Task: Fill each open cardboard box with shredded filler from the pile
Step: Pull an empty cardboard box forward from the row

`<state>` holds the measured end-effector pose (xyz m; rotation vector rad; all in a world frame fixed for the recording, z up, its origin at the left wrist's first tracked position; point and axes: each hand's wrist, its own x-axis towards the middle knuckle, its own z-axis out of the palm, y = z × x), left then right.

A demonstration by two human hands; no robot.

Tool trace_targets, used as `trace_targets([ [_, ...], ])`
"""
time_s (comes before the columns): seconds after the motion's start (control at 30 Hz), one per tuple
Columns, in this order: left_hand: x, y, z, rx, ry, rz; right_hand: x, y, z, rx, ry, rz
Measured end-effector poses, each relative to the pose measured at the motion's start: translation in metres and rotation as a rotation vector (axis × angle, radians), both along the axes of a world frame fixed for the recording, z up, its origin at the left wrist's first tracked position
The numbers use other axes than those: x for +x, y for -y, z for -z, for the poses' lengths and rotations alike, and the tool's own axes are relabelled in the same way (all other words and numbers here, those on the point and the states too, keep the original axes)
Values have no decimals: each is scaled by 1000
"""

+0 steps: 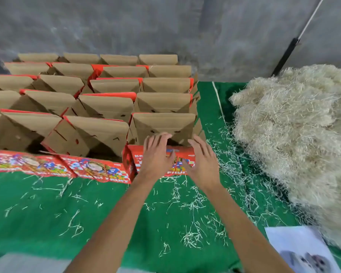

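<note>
Several open cardboard boxes with red printed sides stand in rows on a green mat, their brown flaps raised. The nearest right box (131, 160) sits in front of me. My left hand (157, 154) and my right hand (202, 160) hover side by side over its front rim, fingers straight and spread, holding nothing. The box's inside is mostly hidden behind my hands. A large pile of pale shredded filler (295, 138) lies to the right of the boxes, apart from both hands.
Loose filler strands (187, 205) are scattered over the green mat (47, 213). A printed sheet of paper (301, 251) lies at the bottom right. A grey wall stands behind the boxes, with a black-and-white pole (291, 50) leaning at the right.
</note>
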<state>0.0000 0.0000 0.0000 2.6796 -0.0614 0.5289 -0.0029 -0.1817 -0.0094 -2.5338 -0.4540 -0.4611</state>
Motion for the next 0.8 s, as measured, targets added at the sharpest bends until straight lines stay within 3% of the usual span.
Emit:
trace_targets([
  [0.13,17,-2,8,90,-165,-46,17,-11,6,-177,-89,41],
  [0.23,18,-2,10,86,-90,-65,20,-14,11,-269,-7,59],
  [0.57,-37,-5,-6,-31,-126,106,-13,33,14,-36,267,-144],
  [0.7,-48,8,-16,-47,-243,189,-34,52,16,64,160,-231],
  [0.8,-43,8,-27,-15,-367,130,-33,49,4,116,-61,-191],
])
